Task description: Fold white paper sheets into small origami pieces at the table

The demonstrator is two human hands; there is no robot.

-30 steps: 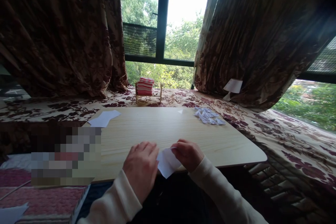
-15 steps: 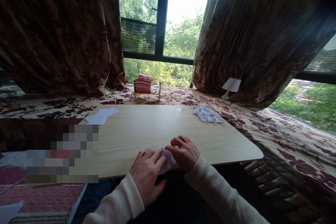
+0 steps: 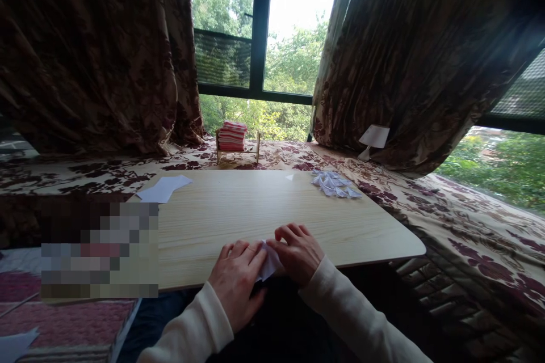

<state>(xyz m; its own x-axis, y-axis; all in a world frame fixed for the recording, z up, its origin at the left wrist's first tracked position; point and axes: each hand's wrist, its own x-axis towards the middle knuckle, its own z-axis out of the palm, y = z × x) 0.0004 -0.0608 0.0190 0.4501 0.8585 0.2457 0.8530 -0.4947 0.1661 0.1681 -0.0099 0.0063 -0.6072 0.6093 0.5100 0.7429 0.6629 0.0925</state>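
At the table's near edge, a small piece of folded white paper [image 3: 269,262] lies between my two hands. My left hand [image 3: 237,281] rests over its left side, fingers stretched forward and lying on it, with the thumb apart near the edge. My right hand [image 3: 299,252] is closed at the paper's upper right, fingers curled and the thumb and index fingertips pinching the fold. The paper's left part is hidden under my left fingers.
Loose white sheets [image 3: 165,188] lie at the table's far left. Several folded paper pieces [image 3: 334,184] are heaped at the far right, and a small white scrap [image 3: 289,177] lies between. Behind stand a rack with striped cloths [image 3: 232,136] and a small lamp [image 3: 374,137].
My right fingers have shifted slightly down and left along the paper, toward my left fingertips. My left hand stays nearly in place.
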